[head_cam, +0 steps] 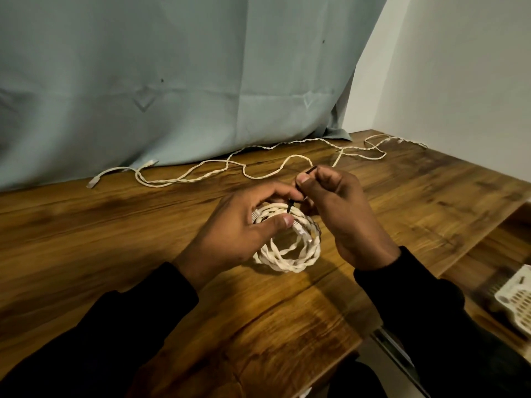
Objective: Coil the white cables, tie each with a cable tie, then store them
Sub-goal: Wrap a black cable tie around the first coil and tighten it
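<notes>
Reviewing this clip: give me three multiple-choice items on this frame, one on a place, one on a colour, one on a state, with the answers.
1. Where does the uncoiled white cable lie?
A. On the table's far side, along the curtain
B. In the basket
C. On the floor

2. What colour is the cable tie around the coiled cable?
A. White
B. Black
C. Red

3. What is the right hand doing?
A. Resting flat on the table
B. Lifting the basket
C. Pinching the cable tie's tail

Answers: 1 A, it trails across the table by the curtain. 2 B, a dark band crosses the white loops. 3 C, its thumb and fingers pinch the tail while the left hand holds the coil.
</notes>
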